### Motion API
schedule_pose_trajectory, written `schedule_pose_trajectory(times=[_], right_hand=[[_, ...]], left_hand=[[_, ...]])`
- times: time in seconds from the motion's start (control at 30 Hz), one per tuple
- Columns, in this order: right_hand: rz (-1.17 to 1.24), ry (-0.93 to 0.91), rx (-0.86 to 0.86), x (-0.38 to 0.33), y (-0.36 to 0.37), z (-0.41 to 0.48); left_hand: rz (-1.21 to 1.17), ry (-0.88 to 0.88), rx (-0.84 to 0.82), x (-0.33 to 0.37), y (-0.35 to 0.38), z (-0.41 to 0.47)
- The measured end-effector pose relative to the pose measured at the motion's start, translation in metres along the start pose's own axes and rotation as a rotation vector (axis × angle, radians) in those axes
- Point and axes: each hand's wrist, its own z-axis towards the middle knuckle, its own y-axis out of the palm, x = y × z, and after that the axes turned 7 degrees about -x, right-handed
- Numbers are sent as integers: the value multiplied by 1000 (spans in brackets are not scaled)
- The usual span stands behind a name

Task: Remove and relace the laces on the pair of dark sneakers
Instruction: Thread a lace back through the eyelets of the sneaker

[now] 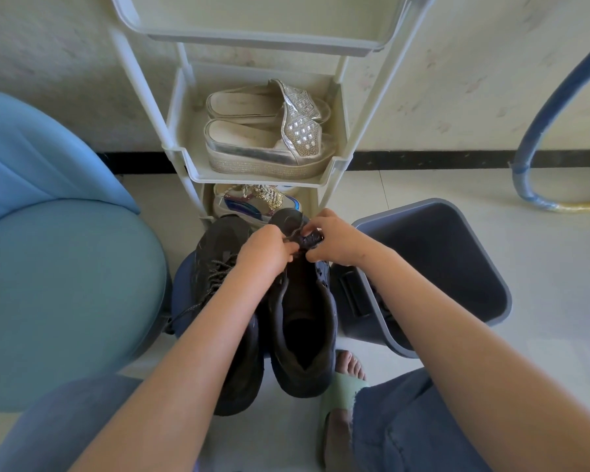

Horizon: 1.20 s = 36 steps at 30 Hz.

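Two dark sneakers stand side by side on a low blue stool in front of me, toes pointing away. The left sneaker (218,264) still carries its grey lace (215,277), partly hidden under my left forearm. The right sneaker (303,318) gapes open, its tongue area bare of lacing toward the heel. My left hand (266,250) and my right hand (334,240) meet over the toe end of the right sneaker, both pinching its dark lace (298,235) near the front eyelets.
A white shoe rack (181,144) stands just beyond, holding silver platform slippers (269,131) and a glittery sneaker (252,199) below. A grey bin (457,267) lies tipped at the right. A teal cushioned seat (65,284) fills the left. My sandalled foot (344,386) rests below.
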Motion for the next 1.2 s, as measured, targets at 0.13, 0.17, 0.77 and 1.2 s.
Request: schedule_pose_trajectory(times=[0.13,0.17,0.77,1.2], right_hand=[[38,10,17,0,2,0],[46,10,17,1,2,1],[250,47,270,-1,-8,5],[1543,-203,225,-26,-39,-7]], left_hand=[[-107,28,-122,5,-22,-16],[-140,44,-100,3,-32,-21],[-291,213,372,6,-50,-22],[-604,172,3,22,-17,-15]])
